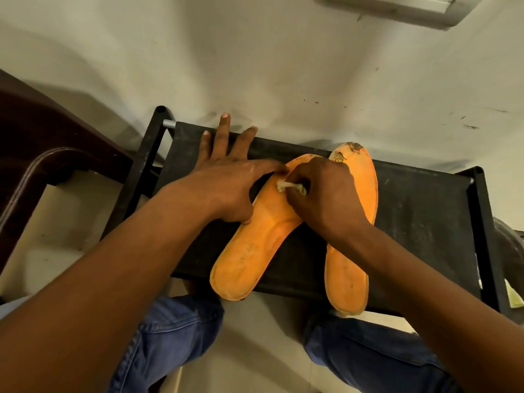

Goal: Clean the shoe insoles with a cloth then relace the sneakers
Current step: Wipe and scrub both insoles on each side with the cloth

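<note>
While a person in blue jeans [158,344] sits close against a low black shoe rack [419,222], two orange insoles [249,251] lie on its fabric top with their heels overhanging the near edge. The left insole runs on a slant, heel toward the left knee and toe angling away to the right, where it overlaps the toe end of the right insole [347,273], which lies nearly straight, front to back.

On the slanted insole's forward half, the right hand [326,194] is curled around a small wad of pale cloth [289,187], pinching it against the orange surface. The left hand [226,180] lies beside it, fingers spread flat, thumb and forefinger steadying the insole's left edge while the other fingers reach across the rack top to its far rail.

The cloth sits near the toe, so most of the unwiped length appears to run back toward the heel, along the insole's long axis and toward the person. The right hand is the nearer for that stroke.

Beyond the rack stands a scuffed pale wall [283,66]; left of it, dark furniture [42,131]. No sneakers or laces are in view.
</note>
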### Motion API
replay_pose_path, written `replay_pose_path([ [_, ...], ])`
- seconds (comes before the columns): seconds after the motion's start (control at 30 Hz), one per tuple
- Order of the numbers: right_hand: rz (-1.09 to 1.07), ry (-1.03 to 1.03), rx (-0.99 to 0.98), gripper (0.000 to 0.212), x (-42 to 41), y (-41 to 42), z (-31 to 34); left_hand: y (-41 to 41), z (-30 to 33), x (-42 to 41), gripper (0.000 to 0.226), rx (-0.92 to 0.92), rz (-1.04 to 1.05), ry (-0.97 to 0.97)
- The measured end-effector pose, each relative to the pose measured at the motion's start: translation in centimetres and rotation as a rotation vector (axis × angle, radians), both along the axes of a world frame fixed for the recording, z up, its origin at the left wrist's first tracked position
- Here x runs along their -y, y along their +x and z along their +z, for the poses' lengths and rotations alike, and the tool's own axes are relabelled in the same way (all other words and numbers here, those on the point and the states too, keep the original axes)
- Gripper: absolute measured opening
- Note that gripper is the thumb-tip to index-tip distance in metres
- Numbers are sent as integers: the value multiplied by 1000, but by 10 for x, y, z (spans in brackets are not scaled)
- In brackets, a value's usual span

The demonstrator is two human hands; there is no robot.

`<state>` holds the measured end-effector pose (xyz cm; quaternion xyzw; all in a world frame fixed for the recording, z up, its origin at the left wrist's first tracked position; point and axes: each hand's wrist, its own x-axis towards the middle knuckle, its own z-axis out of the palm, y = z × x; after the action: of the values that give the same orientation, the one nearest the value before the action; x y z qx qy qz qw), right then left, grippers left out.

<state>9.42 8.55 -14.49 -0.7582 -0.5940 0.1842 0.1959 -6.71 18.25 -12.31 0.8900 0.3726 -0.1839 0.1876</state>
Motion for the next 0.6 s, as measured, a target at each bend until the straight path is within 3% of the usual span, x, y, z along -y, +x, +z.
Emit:
replay_pose_path([
  [0.2, 283, -78, -118, 8, 9, -21, 9, 1, 1, -1, 99, 15, 2, -49],
  [0.33, 256, -53, -54, 7, 7, -17, 5, 3, 2, 0, 102, -5, 3, -31],
  [0.5, 49, -33, 11, 9, 1, 1, 5, 3, 1, 0, 108, -18, 2, -13],
  [0.6, 186, -116, -69, 9, 2, -3, 10, 3, 0, 0, 108, -13, 17, -30],
])
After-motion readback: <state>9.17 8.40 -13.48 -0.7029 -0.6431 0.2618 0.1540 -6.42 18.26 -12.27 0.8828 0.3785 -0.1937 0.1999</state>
